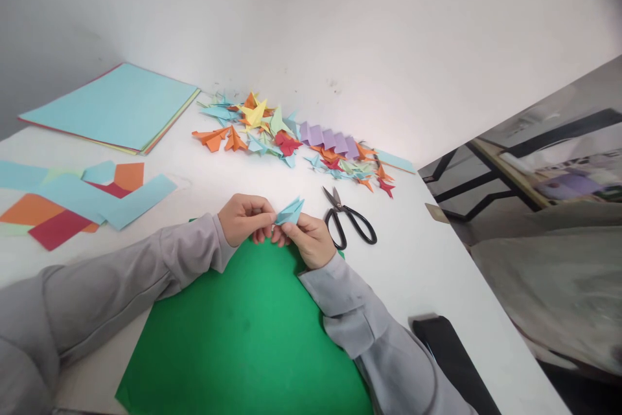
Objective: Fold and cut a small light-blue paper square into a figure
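Note:
A small folded piece of light blue paper [290,210] is held up over the far edge of a green sheet [243,337]. My left hand [247,217] pinches its left end between thumb and fingers. On the other side, my right hand [311,239] grips its lower right part, thumb on top. Layered folds and a pointed tip show on the paper; the fingers hide its underside. Just right of my right hand lie black-handled scissors [347,214], blades spread and pointing away from me.
Behind my hands is a long pile of folded paper shapes [255,114] against the wall. Cut paper pieces [63,224] lie at left, below a stack of large coloured sheets [116,107]. A black flat object [449,353] rests near my right forearm, by the table's right edge.

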Available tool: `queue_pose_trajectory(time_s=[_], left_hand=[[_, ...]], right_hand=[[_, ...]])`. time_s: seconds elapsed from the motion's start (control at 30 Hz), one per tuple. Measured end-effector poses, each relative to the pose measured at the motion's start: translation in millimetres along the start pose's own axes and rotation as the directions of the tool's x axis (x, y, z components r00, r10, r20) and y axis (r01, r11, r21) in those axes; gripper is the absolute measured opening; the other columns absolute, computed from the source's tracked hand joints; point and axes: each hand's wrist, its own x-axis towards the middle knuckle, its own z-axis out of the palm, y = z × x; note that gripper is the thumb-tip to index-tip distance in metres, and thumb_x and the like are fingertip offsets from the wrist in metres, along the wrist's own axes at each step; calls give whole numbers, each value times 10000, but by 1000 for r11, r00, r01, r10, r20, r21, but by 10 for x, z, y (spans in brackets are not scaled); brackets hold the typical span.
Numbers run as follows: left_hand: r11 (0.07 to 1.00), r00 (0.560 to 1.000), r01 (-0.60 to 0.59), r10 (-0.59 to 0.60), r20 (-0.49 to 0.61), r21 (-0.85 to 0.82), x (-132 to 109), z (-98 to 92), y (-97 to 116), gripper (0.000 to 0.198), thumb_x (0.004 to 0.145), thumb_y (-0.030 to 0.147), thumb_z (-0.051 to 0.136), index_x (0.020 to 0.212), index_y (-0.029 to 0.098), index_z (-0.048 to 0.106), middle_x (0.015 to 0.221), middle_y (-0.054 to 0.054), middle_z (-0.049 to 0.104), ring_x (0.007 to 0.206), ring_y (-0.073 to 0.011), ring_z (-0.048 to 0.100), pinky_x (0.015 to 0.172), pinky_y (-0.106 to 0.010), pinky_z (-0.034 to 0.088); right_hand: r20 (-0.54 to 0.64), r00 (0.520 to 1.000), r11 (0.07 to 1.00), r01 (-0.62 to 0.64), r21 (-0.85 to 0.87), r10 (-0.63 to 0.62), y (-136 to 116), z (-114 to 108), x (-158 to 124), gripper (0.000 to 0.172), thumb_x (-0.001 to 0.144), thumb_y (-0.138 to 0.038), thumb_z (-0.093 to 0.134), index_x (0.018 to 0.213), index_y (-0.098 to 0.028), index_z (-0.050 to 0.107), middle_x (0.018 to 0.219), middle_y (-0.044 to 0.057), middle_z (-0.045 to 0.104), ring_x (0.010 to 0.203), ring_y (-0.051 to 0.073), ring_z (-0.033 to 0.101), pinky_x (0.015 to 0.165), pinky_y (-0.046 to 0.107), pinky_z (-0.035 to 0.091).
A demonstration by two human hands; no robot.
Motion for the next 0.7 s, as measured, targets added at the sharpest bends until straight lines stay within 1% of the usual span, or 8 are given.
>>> queue_pose_trajectory(time_s=[0.17,0.33,0.47,0.57,0.7], left_hand=[[999,1000,-16,16,7,43,6,-13,-21,162,656,249,598,602,101,561,453,7,555,352,-78,492,331,-188,415],[997,999,-35,35,4,74,15,-20,-42,195,674,277,614,620,95,574,477,4,562,356,-67,492,330,-176,413],[995,999,-38,37,4,92,12,-23,-40,211,677,291,626,618,96,573,478,7,558,359,-60,490,335,-165,413],[992,998,-59,57,18,112,7,-36,-43,192,649,273,653,646,92,589,494,1,571,378,-70,510,351,-174,437],[991,996,-65,57,69,114,13,-54,-59,170,639,246,654,667,88,597,509,-8,582,389,-81,526,352,-180,446]], right_hand=[[-32,999,1000,-13,18,14,12,-14,0,273,686,-427,662,631,-161,634,550,5,634,458,85,542,447,206,415],[-86,996,999,-36,28,38,3,-3,-8,242,635,-390,711,672,-160,645,543,-1,637,433,85,538,434,205,425],[-124,992,999,-32,-5,31,-6,14,-13,235,659,-382,692,633,-156,633,527,-1,628,422,81,530,416,198,412],[-112,993,1000,-28,-10,26,-5,12,-10,225,663,-376,689,637,-159,637,527,-2,626,425,84,533,421,202,422],[-70,997,1000,-17,3,17,-2,-3,-2,190,648,-347,708,667,-166,653,544,-7,633,435,82,538,436,203,437]])
